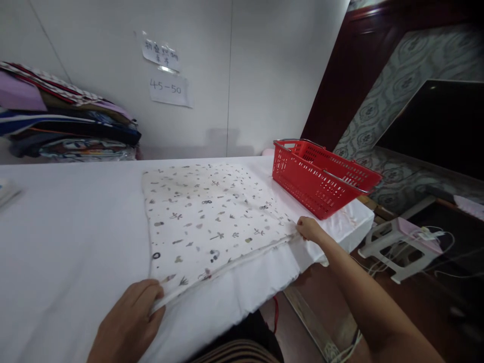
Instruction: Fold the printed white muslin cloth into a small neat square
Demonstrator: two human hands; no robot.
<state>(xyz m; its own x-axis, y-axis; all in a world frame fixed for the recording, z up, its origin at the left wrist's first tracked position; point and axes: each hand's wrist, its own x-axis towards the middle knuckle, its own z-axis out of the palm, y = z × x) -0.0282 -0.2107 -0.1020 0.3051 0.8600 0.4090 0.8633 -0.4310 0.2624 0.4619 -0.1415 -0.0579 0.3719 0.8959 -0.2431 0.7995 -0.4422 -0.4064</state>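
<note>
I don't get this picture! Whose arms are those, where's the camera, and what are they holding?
There's no robot here, just a person with two bare hands. The camera is worn on that person's head, looking forward and down, so you see roughly what they see. In front is a table with a white cover. On it lies a pale cloth printed with little pictures. The left hand grips its near left corner, and the right hand grips its near right corner. A red basket sits beyond the right hand, and a pile of fabrics is at the back left.

On the wall (260, 75), the lower sheet (171, 91) reads "45-50"; the upper sheet (161, 54) seemingly begins "折叠".
</note>
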